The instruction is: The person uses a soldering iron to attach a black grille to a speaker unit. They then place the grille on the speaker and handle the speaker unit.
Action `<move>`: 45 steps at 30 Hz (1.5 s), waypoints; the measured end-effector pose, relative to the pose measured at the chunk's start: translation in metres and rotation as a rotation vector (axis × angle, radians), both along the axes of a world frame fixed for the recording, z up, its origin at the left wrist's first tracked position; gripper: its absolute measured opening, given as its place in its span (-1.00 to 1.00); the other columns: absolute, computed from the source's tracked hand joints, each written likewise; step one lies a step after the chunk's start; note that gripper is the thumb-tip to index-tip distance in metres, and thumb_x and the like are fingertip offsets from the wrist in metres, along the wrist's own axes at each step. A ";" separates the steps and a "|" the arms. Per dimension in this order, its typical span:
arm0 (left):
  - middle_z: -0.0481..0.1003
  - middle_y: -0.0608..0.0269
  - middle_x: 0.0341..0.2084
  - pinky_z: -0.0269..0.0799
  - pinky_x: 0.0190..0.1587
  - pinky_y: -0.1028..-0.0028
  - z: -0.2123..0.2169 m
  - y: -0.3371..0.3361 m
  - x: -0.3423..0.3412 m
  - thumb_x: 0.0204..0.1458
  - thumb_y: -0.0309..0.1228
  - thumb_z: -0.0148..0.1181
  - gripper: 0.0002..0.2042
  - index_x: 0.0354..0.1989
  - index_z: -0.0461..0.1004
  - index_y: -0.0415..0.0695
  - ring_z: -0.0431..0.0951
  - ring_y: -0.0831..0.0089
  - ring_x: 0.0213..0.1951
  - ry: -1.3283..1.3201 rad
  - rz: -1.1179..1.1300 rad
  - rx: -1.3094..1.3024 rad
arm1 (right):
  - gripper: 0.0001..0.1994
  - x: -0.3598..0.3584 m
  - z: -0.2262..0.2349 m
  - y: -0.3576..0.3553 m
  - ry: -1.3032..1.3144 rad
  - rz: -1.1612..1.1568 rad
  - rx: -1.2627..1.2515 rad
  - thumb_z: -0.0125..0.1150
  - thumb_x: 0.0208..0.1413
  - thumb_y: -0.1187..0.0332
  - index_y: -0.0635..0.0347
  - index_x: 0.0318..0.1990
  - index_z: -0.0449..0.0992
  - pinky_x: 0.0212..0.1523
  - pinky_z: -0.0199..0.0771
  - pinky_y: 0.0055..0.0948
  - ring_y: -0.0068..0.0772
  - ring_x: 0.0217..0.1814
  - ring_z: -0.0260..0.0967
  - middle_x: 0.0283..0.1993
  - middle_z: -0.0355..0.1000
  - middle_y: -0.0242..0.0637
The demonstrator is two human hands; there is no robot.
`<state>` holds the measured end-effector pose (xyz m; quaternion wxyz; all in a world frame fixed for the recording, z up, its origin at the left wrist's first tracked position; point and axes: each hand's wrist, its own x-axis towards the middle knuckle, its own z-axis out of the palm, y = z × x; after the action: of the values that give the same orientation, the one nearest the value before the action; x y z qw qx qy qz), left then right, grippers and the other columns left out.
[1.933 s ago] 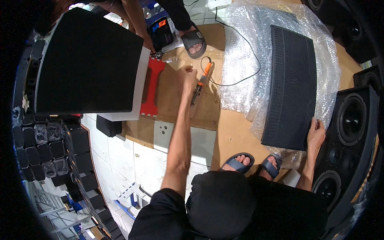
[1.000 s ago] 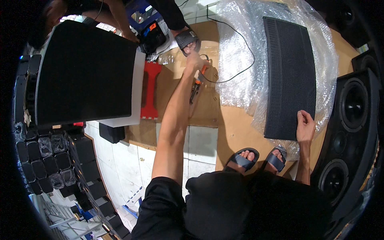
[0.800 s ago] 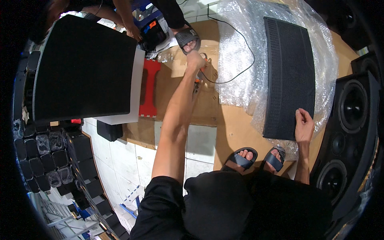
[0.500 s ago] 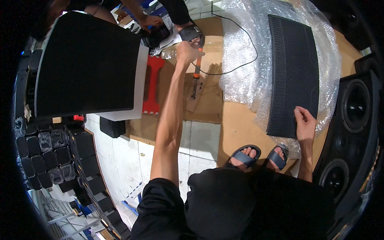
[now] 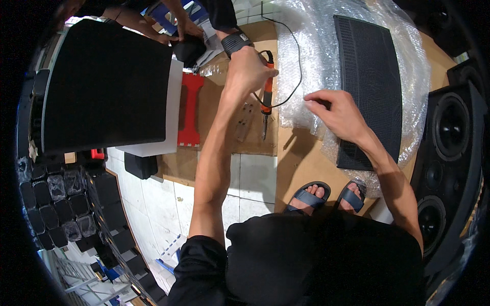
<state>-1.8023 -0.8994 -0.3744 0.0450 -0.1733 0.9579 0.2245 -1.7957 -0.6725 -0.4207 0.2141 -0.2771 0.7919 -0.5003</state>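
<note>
No lettering, numbers or signs can be read here.

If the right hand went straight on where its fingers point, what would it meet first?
Probably the thin black cable, then the orange-and-black pen-shaped tool; depth is unclear.

Before you, cardboard (image 5: 206,104) lies on the floor (image 5: 145,196), between the box (image 5: 107,86) at your left and the bubble wrap (image 5: 320,46) at your right. The frame (image 5: 190,115) lies just to the right of the box. Your left hand (image 5: 247,71) holds the tool (image 5: 267,92) over the cardboard, and its cable (image 5: 300,64) curves across the bubble wrap. On the bubble wrap lies the grille (image 5: 370,76); your right hand (image 5: 339,112) is above its left edge. Farther right stands the speaker (image 5: 451,130).
</note>
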 end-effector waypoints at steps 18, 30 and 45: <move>0.54 -0.14 -0.53 0.50 -0.25 0.19 0.025 0.048 0.032 -0.34 -0.27 0.45 -0.62 -0.36 0.57 -0.27 0.61 0.02 -0.37 0.084 0.020 -0.186 | -0.41 -0.013 -0.056 -0.028 -0.002 0.149 -0.068 -0.04 0.07 0.52 0.10 0.33 0.16 -0.38 0.37 -0.27 -0.24 -0.57 0.25 -0.30 0.37 -0.12; 0.53 -0.04 -0.68 0.44 -0.54 0.35 0.044 0.063 0.011 -0.20 -0.21 0.38 -0.66 -0.56 0.58 -0.34 0.54 0.31 -0.66 0.165 -0.180 0.060 | -0.62 -0.052 -0.004 -0.013 0.039 0.348 0.057 0.36 -0.01 0.15 0.35 -0.54 0.47 -0.58 0.26 -0.47 -0.60 -0.65 0.22 -0.70 0.25 -0.45; 0.40 0.32 -0.38 0.12 -0.61 0.79 -0.071 0.108 0.069 -0.09 -0.47 0.32 -0.39 0.20 0.25 -0.23 0.24 0.71 -0.54 -0.394 -0.078 1.765 | -0.87 0.012 0.040 0.131 0.658 0.209 0.972 0.30 -0.15 0.41 0.27 -0.44 0.55 -0.38 0.49 -0.22 -0.08 -0.42 0.50 -0.52 0.47 -0.05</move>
<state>-1.7329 -0.7911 -0.4458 0.3321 -0.0783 0.4175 0.8422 -1.7833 -0.5417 -0.3805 0.1079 -0.3645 0.9233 0.0552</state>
